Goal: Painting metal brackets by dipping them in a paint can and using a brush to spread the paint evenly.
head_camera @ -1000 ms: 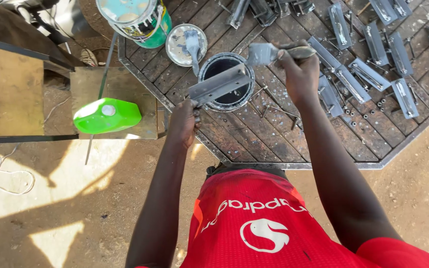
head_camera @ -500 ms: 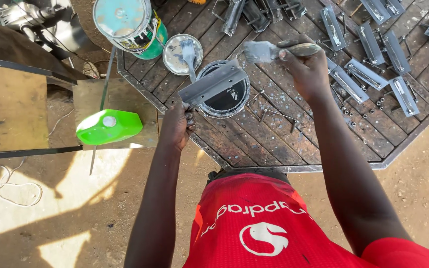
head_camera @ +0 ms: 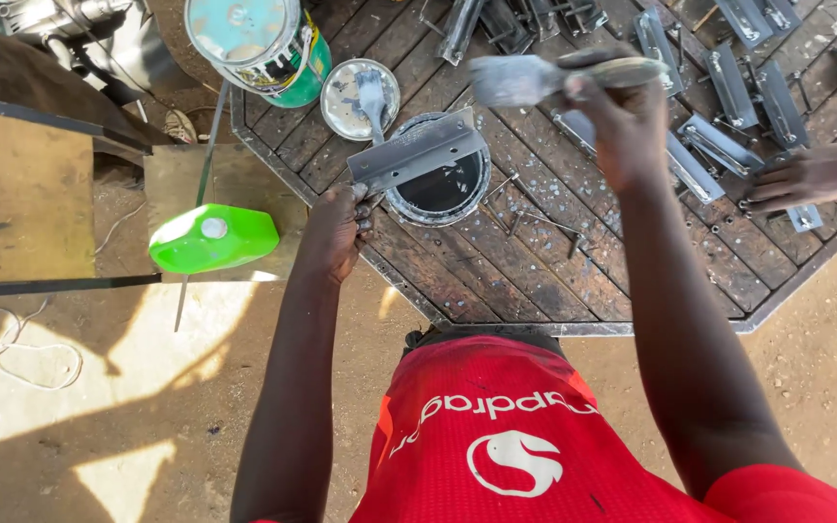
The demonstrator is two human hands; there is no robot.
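My left hand [head_camera: 338, 228] grips one end of a grey metal angle bracket [head_camera: 417, 150] and holds it level over an open tin of dark paint [head_camera: 438, 189]. My right hand [head_camera: 622, 121] is shut on the handle of a flat paintbrush [head_camera: 535, 77]. Its grey bristles point left, just above and to the right of the bracket. Both are over a wooden slatted table [head_camera: 573, 281].
A round tin lid [head_camera: 360, 97] with a second brush lies by a big green paint can [head_camera: 259, 44]. Several painted brackets [head_camera: 728, 92] lie at the table's far right, where another person's hand [head_camera: 811, 174] rests. A green plastic jug [head_camera: 213, 238] sits left.
My right hand has lifted the brush up and off the bracket. My left hand keeps the bracket over the tin. Another person's hand has come in at the right.
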